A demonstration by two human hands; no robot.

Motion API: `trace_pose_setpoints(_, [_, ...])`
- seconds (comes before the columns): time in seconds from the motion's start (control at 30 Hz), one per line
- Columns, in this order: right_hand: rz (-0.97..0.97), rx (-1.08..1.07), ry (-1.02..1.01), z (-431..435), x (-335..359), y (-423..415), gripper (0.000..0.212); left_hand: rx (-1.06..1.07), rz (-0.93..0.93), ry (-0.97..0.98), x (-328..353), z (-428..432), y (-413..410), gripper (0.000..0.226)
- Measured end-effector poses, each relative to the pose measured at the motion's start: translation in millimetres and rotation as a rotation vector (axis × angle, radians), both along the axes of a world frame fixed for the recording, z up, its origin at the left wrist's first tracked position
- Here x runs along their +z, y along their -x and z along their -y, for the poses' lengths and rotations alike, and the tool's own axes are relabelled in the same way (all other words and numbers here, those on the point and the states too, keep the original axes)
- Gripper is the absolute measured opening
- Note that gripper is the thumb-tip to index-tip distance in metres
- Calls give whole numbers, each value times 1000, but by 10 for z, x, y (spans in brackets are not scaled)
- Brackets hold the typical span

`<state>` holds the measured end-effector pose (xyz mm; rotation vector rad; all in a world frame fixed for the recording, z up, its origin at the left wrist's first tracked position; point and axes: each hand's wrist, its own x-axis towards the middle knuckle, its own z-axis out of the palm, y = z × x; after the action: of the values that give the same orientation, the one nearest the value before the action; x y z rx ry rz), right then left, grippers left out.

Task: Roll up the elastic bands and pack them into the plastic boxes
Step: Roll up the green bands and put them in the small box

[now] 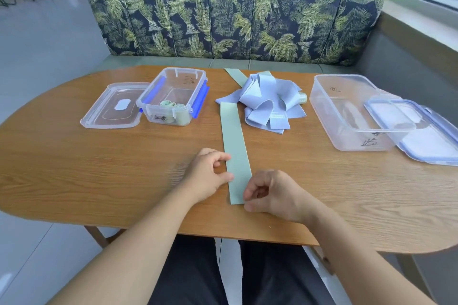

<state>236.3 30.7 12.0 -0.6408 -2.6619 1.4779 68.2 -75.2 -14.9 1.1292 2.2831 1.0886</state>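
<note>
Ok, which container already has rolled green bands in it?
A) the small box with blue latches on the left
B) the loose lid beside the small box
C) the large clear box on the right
A: the rolled green bands lie at the near end of the small blue-latched box.

Sage-green band (pixel 235 141); warm brown wood-grain tabletop (pixel 99 176). The far heaped bands (pixel 262 104) are pale lavender-blue. The clear left box (pixel 178 86) has bright blue clips, and the clear right lid (pixel 426 136) a pale blue rim. The sofa back (pixel 235 15) is navy with green palm fronds.
</note>
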Motion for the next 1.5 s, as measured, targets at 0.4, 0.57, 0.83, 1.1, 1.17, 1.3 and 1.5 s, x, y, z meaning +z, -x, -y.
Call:
trace_pose_setpoints(0.4, [-103, 25, -254, 37, -109, -17, 11, -5, 44, -128, 77, 191, -126, 21])
trace_pose_setpoints(0.57, [-129, 21, -283, 91, -108, -24, 6, -190, -42, -40, 156, 414, -265, 17])
trace_pose_setpoints(0.83, [-117, -10, -207, 88, -111, -17, 3, -201, -52, 107, 181, 462, -312, 11])
trace_pose_setpoints(1.1, [4, -51, -172, 1, -62, 30, 18, -251, -16, 242, 275, 357, -244, 17])
trace_pose_setpoints(1.17, [86, -33, -183, -24, -14, 72, 17, -255, 4, 274, 299, 327, -214, 16])
trace_pose_setpoints(1.3, [219, 7, -157, -60, 101, 162, 17, -244, 24, 315, 358, 282, -185, 14])
trace_pose_setpoints(1.5, [313, 28, -151, -88, 174, 246, 18, -219, -58, 204, 365, 307, -256, 16])
